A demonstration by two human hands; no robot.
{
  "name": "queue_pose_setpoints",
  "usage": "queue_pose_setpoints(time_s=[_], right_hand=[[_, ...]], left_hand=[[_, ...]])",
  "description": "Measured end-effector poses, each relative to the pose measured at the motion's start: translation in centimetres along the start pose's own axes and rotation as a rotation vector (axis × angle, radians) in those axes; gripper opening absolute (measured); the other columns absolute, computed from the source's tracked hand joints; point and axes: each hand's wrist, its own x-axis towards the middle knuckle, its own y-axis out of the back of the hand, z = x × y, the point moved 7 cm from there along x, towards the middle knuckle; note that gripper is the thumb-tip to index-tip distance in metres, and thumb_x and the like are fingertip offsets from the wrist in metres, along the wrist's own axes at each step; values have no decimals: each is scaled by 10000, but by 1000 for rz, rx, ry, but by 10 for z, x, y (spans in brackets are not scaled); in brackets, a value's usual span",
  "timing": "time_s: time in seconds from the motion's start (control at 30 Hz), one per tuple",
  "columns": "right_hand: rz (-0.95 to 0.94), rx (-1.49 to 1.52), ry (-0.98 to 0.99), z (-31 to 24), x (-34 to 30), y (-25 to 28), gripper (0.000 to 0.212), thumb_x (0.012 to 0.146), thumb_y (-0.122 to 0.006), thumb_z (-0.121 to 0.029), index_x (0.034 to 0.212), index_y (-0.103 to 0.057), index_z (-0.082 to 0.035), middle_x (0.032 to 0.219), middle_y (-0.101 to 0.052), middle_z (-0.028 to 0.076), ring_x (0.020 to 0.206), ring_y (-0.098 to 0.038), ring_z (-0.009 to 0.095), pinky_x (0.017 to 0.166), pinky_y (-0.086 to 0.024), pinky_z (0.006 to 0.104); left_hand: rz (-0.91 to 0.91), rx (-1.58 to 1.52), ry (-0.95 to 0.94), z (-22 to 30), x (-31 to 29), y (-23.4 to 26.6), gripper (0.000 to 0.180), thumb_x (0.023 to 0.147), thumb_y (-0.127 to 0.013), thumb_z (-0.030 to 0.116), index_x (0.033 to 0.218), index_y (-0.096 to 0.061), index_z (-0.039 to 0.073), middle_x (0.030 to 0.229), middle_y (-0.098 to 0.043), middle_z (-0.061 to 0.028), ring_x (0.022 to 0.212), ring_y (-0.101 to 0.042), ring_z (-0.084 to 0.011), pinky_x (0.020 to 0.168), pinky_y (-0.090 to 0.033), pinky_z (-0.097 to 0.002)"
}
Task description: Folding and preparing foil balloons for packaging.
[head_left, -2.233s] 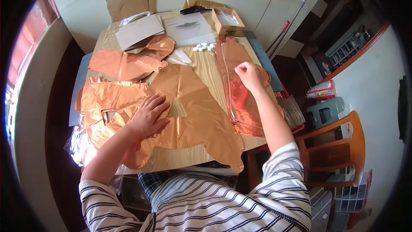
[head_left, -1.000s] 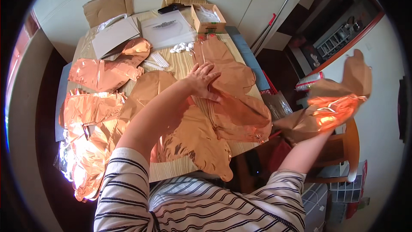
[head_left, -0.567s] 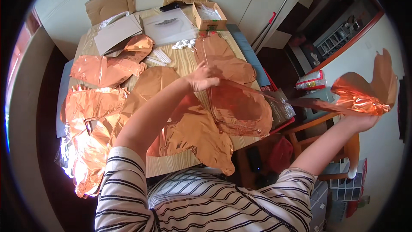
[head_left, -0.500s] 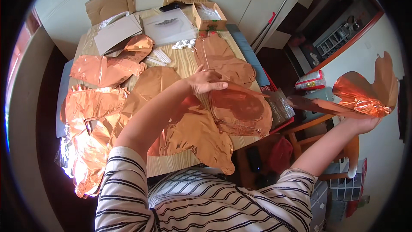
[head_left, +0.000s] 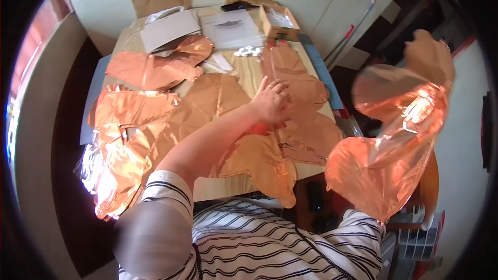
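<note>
My left hand (head_left: 272,101) reaches over the table, fingers apart and slightly bent, above or lightly on a flat copper-coloured foil balloon (head_left: 303,132). Nothing shows in its grip. Off the table's right side, a large wrinkled foil balloon (head_left: 378,176) of the same colour hangs spread in the air. It covers my right hand and most of that forearm, so the fingers are hidden. Left of my left hand lies another flat foil balloon (head_left: 218,91), partly under my forearm.
More foil balloons (head_left: 145,70) lie across the table's left side, one crumpled (head_left: 116,171) over the front left edge. Papers (head_left: 171,31), small white pieces (head_left: 249,51) and an open cardboard box (head_left: 280,23) stand at the back. A wooden chair (head_left: 429,192) is at the right.
The balloon at the right has swung up and unfolded toward me, covering my right hand, which gripped it before. My left hand has shifted over the table, and the view has turned slightly.
</note>
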Motion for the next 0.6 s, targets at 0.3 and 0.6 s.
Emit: queue_pose_setpoints(time_s=[0.3,0.6], right_hand=[[-598,-553,266,117,-131,-199,104,952,-674,-134,882,-678,-58,778,-675,99,710,-680,200,648,-527,322],[-1043,-885,174,233,-289,-266,200,942,-612,-253,919,-623,-54,917,-672,168,776,-686,404,684,-559,515]], left_hand=[[96,226,117,-43,-212,121,639,809,-767,428,1314,-618,65,1472,-507,-203,1439,-389,-410,1211,-238,-584],[-74,271,266,-14,-278,82,947,718,-787,434,1494,-431,24,1531,-383,-257,1467,-291,-443,1231,-194,-565]])
